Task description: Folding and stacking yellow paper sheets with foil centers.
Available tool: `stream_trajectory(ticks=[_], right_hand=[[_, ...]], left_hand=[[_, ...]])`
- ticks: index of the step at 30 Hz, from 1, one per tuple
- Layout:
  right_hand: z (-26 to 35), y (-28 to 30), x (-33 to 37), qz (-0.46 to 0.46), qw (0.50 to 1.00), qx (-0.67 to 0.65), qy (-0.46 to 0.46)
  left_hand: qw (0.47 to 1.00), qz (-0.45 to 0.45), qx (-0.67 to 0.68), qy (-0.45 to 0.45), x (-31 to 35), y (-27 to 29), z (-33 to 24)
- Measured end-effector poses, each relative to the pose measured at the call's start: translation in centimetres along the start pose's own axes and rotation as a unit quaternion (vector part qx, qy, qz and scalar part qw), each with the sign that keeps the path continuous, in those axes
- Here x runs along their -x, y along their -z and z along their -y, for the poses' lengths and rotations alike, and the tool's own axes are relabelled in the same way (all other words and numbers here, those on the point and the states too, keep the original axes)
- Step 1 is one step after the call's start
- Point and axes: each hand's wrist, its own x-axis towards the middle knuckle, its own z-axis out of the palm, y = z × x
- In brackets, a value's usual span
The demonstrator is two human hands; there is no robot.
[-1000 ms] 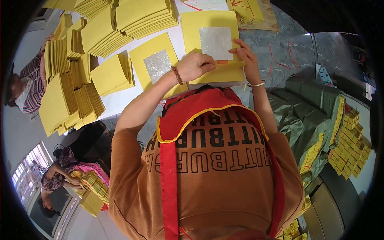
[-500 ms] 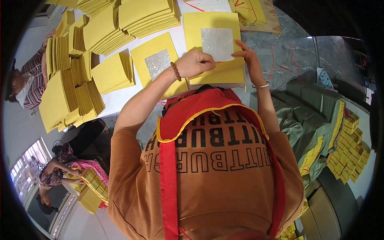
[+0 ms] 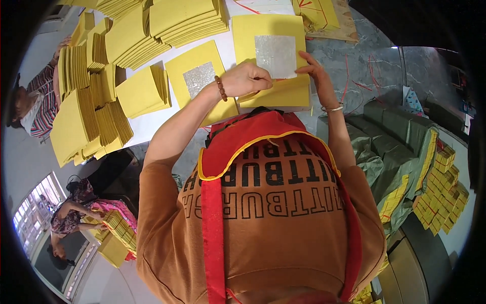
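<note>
My left hand (image 3: 247, 80), with a beaded bracelet at the wrist, is closed and rests over the lower part of a yellow paper sheet (image 3: 245, 38). Whatever its fingers hold, if anything, is hidden. A silvery foil square (image 3: 276, 55) lies on the sheet, and a yellow folded strip (image 3: 286, 93) runs along the near side, just below the foil. At the sheet's right edge my right hand (image 3: 318, 76) has its fingers stretched out and apart, the tips near the foil's corner. To the left lies a second yellow sheet (image 3: 185, 63) with a foil square (image 3: 199, 78), partly behind my left forearm.
Several stacks of folded yellow paper (image 3: 131, 40) fill the left of the white table (image 3: 152, 124). A tied yellow bundle (image 3: 319, 15) sits at the far right. Green wrapped packs (image 3: 369, 137) stand to my right. Other people (image 3: 71, 215) work at left.
Hardly anything differs. The right hand has shifted very slightly to the right, and the left hand stays over the same part of the sheet.
</note>
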Motion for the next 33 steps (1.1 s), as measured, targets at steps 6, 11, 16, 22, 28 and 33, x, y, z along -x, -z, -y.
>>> stream_trajectory(ticks=[6, 11, 16, 22, 28, 33], right_hand=[[0.8, -0.1, -0.1, 0.008, 0.999, 0.05, -0.002], [0.8, -0.2, 0.0, -0.003, 0.999, 0.045, -0.021], [0.8, -0.2, -0.1, 0.002, 0.999, 0.049, -0.01], [2.2, -1.1, -0.1, 0.014, 0.986, 0.165, 0.032], [-0.2, -1.1, 0.3, -0.026, 0.996, 0.072, 0.046], [0.4, -1.8, 0.3, -0.045, 0.999, 0.004, 0.013]], left_hand=[[0.998, -0.031, 0.046, -0.037, 0.3, -0.7, 0.3], [0.997, -0.051, 0.05, -0.033, 0.5, -0.8, 0.4], [0.997, -0.05, 0.039, -0.046, 0.4, -0.6, 0.6], [0.991, -0.056, 0.121, -0.01, 0.5, 0.4, 0.2], [0.978, 0.068, 0.096, -0.173, 3.5, 3.8, 0.5], [0.968, -0.103, -0.17, -0.155, 4.7, 1.7, 2.3]])
